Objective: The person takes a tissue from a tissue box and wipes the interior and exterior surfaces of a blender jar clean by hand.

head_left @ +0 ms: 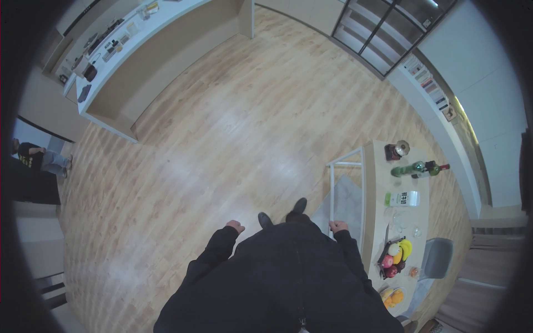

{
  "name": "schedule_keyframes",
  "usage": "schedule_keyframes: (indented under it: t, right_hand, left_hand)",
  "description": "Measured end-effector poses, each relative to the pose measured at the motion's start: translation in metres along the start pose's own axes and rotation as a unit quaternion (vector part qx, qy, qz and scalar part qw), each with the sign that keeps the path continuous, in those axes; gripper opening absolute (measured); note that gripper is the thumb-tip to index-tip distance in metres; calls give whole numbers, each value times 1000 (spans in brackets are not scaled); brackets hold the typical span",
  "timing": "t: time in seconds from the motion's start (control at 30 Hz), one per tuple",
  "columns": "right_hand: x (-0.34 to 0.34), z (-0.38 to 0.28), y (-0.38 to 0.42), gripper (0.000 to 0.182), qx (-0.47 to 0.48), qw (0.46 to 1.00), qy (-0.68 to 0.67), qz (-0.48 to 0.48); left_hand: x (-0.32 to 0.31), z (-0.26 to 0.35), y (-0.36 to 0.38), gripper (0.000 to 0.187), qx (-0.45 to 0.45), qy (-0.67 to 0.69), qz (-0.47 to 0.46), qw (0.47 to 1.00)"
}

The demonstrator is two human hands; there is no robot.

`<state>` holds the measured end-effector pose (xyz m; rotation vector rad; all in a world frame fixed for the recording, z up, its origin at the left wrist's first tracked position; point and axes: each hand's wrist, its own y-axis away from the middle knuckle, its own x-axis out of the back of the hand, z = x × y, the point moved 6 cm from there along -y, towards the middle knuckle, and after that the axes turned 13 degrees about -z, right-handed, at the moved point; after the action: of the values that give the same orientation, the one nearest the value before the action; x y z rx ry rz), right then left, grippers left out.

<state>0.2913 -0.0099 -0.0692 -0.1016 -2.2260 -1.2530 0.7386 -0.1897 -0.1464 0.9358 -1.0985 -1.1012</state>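
Observation:
My left hand (236, 226) hangs beside my body over the wooden floor (222, 155), its fingers curled in and nothing showing in them. On the other side my right hand (338, 226) is also closed, with no object visible in it. It is nearest to the white frame (332, 194) of the long table, which it closely overlaps in this view. On the table (379, 183) lie a fruit tray (395, 258) with bananas and other fruit, a knife (387, 233) and a white-and-green package (402, 198).
Green bottles (408, 170) and a grinder-like device (397, 150) stand at the table's far end. Oranges (393, 298) sit at its near end, with a grey chair (437, 258) behind. A counter (161, 33) stands far left; a person (41, 158) is at the left edge.

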Motion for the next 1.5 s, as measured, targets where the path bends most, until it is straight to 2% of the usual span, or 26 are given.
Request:
schedule_keyframes:
  t: [0.1,0.2,0.23,0.27,0.4,0.53,0.6,0.73,0.77,0.8,0.9,1.0,1.07,1.1,1.13,1.2,1.23,1.27,1.33,1.5]
  right_hand:
    - [-5,22,-2,38,-40,999,-30,11]
    - [-14,46,-6,39,-123,992,-30,-26]
    - [-17,54,-7,25,-172,983,-48,-40]
    - [-20,61,-10,19,-221,972,-65,-55]
    - [-16,40,-22,24,-280,953,-71,-91]
    - [-26,78,-136,24,-184,977,-9,-107]
    - [-15,63,-188,26,-143,983,14,-114]
    - [67,-51,-203,24,-112,979,90,-143]
    - [87,-67,-219,25,-75,983,109,-128]
    - [94,-75,-225,32,-42,985,125,-113]
    - [136,-98,-255,33,9,990,123,-63]
    - [161,-101,-272,24,1,996,82,-31]
    - [168,-98,-280,23,-28,997,50,-44]
    - [169,-103,-279,23,-42,998,34,-45]
    - [165,-118,-274,24,-48,996,25,-65]
    - [165,-113,-253,27,-106,992,-50,-55]
    - [154,-126,-267,29,-76,994,3,-78]
    - [153,-101,-258,32,-92,994,3,-65]
    - [146,-87,-239,35,-129,991,-25,-33]
    - [92,-85,-191,40,-211,963,-157,53]
  left_hand:
    - [-3,-8,3,43,8,43,-15,999]
    - [0,-13,6,44,19,51,-30,998]
    - [1,-14,7,45,24,45,-31,998]
    - [4,-15,7,46,30,40,-32,998]
    - [20,-11,15,48,47,35,-41,997]
    - [46,-3,-3,46,59,46,-16,997]
    - [64,3,-13,46,66,65,-1,996]
    - [116,35,-34,50,58,96,77,991]
    - [134,50,-39,54,49,103,98,989]
    - [143,55,-41,58,39,106,117,987]
    - [184,81,-49,55,26,165,192,967]
    - [204,91,-56,49,27,198,196,960]
    - [203,87,-76,47,32,208,149,966]
    - [205,87,-77,46,31,201,133,970]
    - [196,86,-68,43,44,163,68,983]
    - [220,113,-75,41,35,24,-54,998]
    - [232,117,-78,40,31,20,-49,998]
    - [266,161,-105,39,-1,-54,-68,996]
    - [300,209,-132,38,-34,-141,-91,985]
    - [419,270,-162,33,-61,-288,-101,950]
